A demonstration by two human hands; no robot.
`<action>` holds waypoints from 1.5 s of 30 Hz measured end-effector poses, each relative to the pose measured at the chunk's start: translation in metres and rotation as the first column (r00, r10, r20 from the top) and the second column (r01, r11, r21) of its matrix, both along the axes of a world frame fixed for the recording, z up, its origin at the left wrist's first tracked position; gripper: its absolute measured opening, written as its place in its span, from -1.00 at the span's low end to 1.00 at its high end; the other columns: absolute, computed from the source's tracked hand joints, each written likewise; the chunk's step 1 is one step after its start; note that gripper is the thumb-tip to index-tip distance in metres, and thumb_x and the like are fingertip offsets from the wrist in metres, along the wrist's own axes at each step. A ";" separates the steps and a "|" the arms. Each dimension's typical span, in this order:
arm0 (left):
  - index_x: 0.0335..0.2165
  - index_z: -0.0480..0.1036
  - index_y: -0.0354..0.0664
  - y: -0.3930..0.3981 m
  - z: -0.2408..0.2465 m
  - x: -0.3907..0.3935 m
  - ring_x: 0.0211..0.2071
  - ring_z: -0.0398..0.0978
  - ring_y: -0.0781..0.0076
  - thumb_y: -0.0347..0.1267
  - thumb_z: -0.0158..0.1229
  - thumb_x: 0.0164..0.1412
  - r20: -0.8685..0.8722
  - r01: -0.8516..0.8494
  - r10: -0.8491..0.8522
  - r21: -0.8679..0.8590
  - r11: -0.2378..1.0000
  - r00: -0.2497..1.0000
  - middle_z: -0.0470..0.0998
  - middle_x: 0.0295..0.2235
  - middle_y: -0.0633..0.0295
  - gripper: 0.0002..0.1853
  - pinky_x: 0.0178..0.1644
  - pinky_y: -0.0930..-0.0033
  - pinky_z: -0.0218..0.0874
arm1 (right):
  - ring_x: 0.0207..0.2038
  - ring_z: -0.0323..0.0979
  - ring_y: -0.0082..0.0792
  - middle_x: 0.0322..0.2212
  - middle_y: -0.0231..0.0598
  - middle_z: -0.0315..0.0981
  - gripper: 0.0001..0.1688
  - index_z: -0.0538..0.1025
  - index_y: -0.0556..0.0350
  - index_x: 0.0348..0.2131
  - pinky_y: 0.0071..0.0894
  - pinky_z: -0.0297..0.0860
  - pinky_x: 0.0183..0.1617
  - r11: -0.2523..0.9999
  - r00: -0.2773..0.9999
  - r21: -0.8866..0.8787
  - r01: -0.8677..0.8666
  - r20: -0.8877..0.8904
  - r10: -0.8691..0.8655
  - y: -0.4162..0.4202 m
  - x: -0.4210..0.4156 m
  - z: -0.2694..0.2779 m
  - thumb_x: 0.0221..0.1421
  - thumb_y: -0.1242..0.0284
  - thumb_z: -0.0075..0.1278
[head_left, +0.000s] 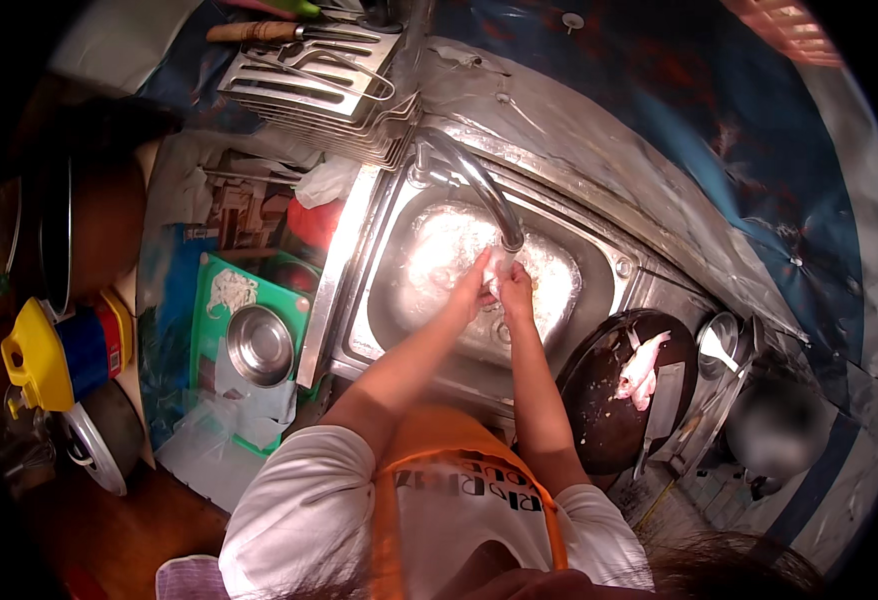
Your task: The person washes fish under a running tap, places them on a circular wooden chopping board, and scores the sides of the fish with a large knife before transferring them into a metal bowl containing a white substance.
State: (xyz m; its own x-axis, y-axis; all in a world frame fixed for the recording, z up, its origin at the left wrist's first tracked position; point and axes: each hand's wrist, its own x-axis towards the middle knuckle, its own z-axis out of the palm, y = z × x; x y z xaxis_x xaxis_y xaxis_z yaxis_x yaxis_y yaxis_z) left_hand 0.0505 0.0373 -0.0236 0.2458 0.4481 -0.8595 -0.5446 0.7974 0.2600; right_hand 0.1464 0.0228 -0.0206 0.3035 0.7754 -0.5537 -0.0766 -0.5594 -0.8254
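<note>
Both hands are over a stainless steel sink (pixel 439 360), beneath the spout of a curved metal faucet (pixel 484 180). My left hand (pixel 473 283) and my right hand (pixel 515 291) hold a small pale, pinkish thing (pixel 494 271) between them under the running water; glare hides its detail, and it may be a fish. Right of the sink, pinkish fish (pixel 643 364) lie on a dark round board (pixel 596 420). A cleaver (pixel 662 401) with a wide blade rests beside them on the board.
A metal rack (pixel 319 112) with a slotted top stands behind left. Left of the sink, a steel bowl (pixel 260 346) sits by a green crate (pixel 206 300). A yellow jug (pixel 34 352) lies farther left. At right are a metal cup (pixel 716 337) and a dark pan (pixel 776 427).
</note>
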 end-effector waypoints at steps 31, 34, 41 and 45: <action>-0.04 0.30 -0.22 0.024 0.013 -0.016 -0.07 0.38 0.19 0.16 -0.20 0.19 0.407 -0.243 0.220 0.005 0.970 0.887 0.43 -0.09 0.10 -0.31 0.07 0.13 0.17 | -0.37 0.47 0.12 -0.45 0.14 0.48 -0.60 0.45 0.24 -0.32 -0.03 0.38 -0.28 0.950 0.821 -0.107 -0.294 0.481 0.308 0.044 -0.025 0.062 0.01 0.24 -0.10; -0.15 0.38 -0.25 0.029 0.036 -0.002 -0.10 0.41 0.22 -0.01 -0.06 0.21 0.415 -0.117 0.088 0.046 0.992 0.906 0.48 -0.15 0.12 -0.49 0.05 0.18 0.21 | -0.21 0.39 0.18 -0.27 0.14 0.41 -0.56 0.43 0.16 -0.19 -0.01 0.33 -0.12 0.882 0.575 -0.152 -0.447 0.707 0.413 0.024 -0.011 0.008 0.06 0.21 -0.14; -0.28 0.42 -0.17 0.026 -0.003 0.041 -0.25 0.45 0.35 -0.24 0.02 0.22 0.320 0.237 -0.273 0.150 0.960 0.907 0.50 -0.33 0.24 -0.77 -0.18 0.27 0.35 | -0.43 0.47 0.13 -0.53 0.08 0.49 -0.60 0.33 0.20 -0.14 0.02 0.37 -0.32 0.903 0.552 -0.213 -0.374 0.731 0.401 -0.025 0.031 0.077 0.15 0.26 -0.16; -0.27 0.37 -0.18 0.037 -0.011 0.057 -0.36 0.48 0.42 -0.28 0.00 0.25 0.077 0.198 -0.207 0.114 0.974 0.975 0.50 -0.38 0.18 -0.80 -0.31 0.39 0.37 | -0.45 0.46 0.11 -0.51 0.03 0.48 -0.75 0.37 0.16 -0.25 0.01 0.35 -0.37 0.944 0.523 -0.081 -0.319 0.816 0.247 -0.060 0.067 0.152 0.11 0.36 -0.09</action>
